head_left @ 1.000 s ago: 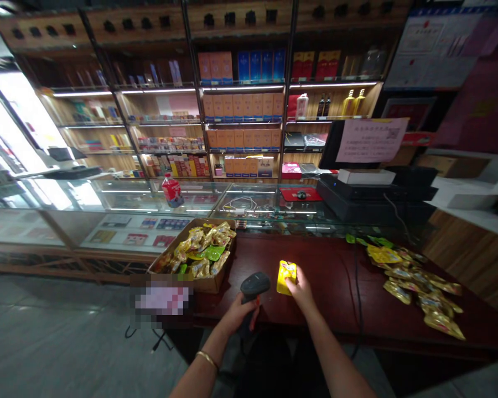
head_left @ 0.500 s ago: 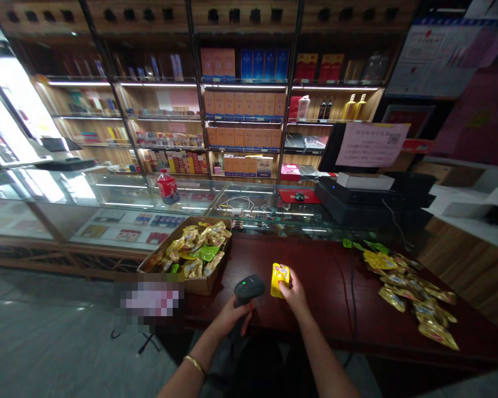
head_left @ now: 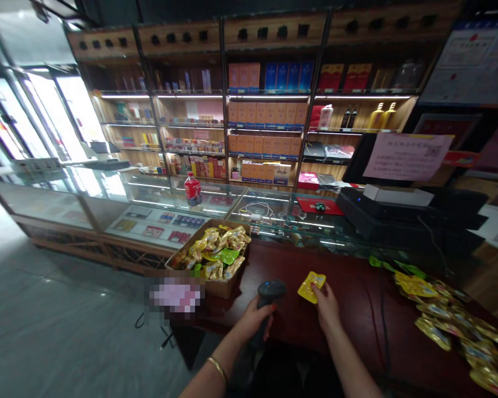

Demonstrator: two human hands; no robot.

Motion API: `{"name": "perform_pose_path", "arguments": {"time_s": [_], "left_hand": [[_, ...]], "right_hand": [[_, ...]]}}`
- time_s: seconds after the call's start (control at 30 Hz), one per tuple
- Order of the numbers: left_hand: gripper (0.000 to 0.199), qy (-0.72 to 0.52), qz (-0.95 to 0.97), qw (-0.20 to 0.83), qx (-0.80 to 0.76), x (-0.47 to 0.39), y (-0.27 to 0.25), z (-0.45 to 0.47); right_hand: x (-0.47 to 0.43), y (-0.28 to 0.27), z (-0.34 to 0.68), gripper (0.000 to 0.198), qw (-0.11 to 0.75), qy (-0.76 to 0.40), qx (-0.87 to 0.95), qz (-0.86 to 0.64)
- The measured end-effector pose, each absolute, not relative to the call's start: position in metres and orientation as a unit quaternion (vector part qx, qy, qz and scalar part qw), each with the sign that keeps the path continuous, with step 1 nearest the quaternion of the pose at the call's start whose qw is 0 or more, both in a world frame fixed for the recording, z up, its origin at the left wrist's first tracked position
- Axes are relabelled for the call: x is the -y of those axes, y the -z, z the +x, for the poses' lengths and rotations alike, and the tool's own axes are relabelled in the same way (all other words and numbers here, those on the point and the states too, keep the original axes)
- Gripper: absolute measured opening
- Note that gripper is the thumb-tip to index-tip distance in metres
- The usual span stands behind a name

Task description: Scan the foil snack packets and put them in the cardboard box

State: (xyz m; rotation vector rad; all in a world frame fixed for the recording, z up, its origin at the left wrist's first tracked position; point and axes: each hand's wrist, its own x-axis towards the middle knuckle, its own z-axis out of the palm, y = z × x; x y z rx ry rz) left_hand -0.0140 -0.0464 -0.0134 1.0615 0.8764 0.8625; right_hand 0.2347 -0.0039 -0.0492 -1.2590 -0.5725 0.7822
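My left hand (head_left: 252, 320) is wrapped round the handle of a dark barcode scanner (head_left: 271, 288), held upright over the table's front edge. Between the thumb and fingers of my right hand (head_left: 327, 301) is a small yellow snack packet (head_left: 312, 286), tilted, to the right of the scanner's head and apart from it. A cardboard box (head_left: 221, 288) to the left holds many gold packets (head_left: 213, 270) and a few green ones (head_left: 225, 256). More gold packets (head_left: 452, 318) lie in a loose row on the right of the dark red table (head_left: 282, 260).
Behind the table runs a glass display counter (head_left: 153, 196) with a red bottle (head_left: 192, 189) on it. A computer mouse (head_left: 320, 207) rests on a red mat. At the right stands a monitor with a paper sign (head_left: 406, 156). A black cable (head_left: 382, 326) crosses the table.
The view has swung left, so the scene sits further right. The yellow packet has turned from upright to slanted in my right hand. The scanner's green light has gone; a small blue one shows.
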Motion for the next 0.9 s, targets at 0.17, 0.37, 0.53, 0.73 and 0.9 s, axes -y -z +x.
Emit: {"name": "perform_pose_path", "arguments": {"time_s": [0.17,0.37,0.53,0.73,0.9], "left_hand": [[0.062,-0.393,0.448,0.695,-0.402,0.040,0.019,-0.010],[0.063,-0.420,0.457,0.688,-0.377,0.043,0.020,-0.014],[0.064,-0.425,0.453,0.672,-0.403,0.045,0.019,-0.013],[0.057,-0.433,0.465,0.644,-0.425,0.047,0.008,-0.017],[0.057,-0.425,0.485,0.639,-0.420,0.045,0.007,-0.017]], "right_hand": [[-0.020,-0.022,0.194,0.070,0.689,-0.413,0.346,-0.485],[-0.071,-0.093,0.069,0.076,0.531,-0.520,0.533,-0.405],[-0.096,-0.115,0.006,0.077,0.452,-0.419,0.635,-0.465],[-0.081,-0.078,0.128,0.045,0.462,-0.237,0.580,-0.627],[-0.022,-0.048,0.294,0.060,0.423,-0.130,0.396,-0.804]]}}
